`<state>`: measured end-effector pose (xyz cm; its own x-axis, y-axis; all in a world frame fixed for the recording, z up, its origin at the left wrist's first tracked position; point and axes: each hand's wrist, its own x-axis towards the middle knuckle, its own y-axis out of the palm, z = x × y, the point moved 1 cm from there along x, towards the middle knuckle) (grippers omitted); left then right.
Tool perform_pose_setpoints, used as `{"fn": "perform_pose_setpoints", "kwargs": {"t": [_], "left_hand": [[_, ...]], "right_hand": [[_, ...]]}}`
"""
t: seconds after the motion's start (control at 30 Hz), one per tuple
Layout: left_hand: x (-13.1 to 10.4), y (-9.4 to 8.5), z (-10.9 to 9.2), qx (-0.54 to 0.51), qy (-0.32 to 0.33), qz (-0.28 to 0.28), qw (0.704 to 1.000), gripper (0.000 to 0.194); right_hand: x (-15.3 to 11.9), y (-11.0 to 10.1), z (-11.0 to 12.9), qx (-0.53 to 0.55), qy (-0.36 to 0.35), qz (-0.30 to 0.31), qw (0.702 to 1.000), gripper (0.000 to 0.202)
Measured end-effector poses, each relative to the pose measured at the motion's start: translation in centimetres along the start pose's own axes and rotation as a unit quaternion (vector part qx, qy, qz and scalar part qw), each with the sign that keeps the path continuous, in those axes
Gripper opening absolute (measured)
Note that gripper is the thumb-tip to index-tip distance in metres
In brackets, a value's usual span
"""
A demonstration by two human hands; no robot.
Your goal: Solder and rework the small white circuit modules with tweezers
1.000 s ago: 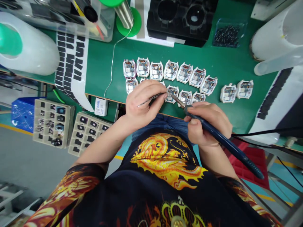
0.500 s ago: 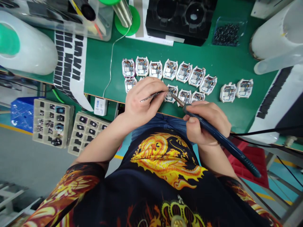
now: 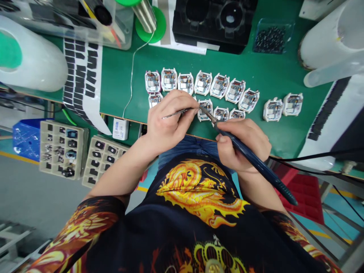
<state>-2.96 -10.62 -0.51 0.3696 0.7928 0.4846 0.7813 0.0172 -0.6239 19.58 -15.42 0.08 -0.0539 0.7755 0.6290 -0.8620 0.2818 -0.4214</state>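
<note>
My left hand (image 3: 167,121) is closed, pinching thin metal tweezers (image 3: 174,113) whose tips point right. In my right hand (image 3: 247,142) is a dark blue soldering iron (image 3: 257,163), gripped like a pen. Its metal tip meets the area by my left fingertips, over a white watch case (image 3: 205,115) with an exposed circuit board. Whether the tip touches the board cannot be made out. Several similar cases, such as this upper-row one (image 3: 203,82), lie in two rows around my hands; my left hand covers part of the lower row.
A solder spool (image 3: 150,24) trails wire onto the green table (image 3: 119,68). Behind stand a black tray (image 3: 212,40) and a clear box of small dark parts (image 3: 273,40). Two more cases (image 3: 273,110) lie right. Compartment trays (image 3: 63,149) sit lower left; black cables run right.
The soldering iron and my right hand have moved slightly left, bringing the tip closer to my left fingertips. My left hand has shifted a little left, still holding the tweezers.
</note>
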Motion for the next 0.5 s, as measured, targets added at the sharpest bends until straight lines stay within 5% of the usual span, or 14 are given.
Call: {"fn": "perform_pose_setpoints", "kwargs": {"t": [0.5], "left_hand": [[0.19,-0.05,-0.30,0.013,-0.018,-0.010,1.000,0.010]], "right_hand": [[0.31,0.29,0.04,-0.015,-0.011,0.012,1.000,0.014]]}}
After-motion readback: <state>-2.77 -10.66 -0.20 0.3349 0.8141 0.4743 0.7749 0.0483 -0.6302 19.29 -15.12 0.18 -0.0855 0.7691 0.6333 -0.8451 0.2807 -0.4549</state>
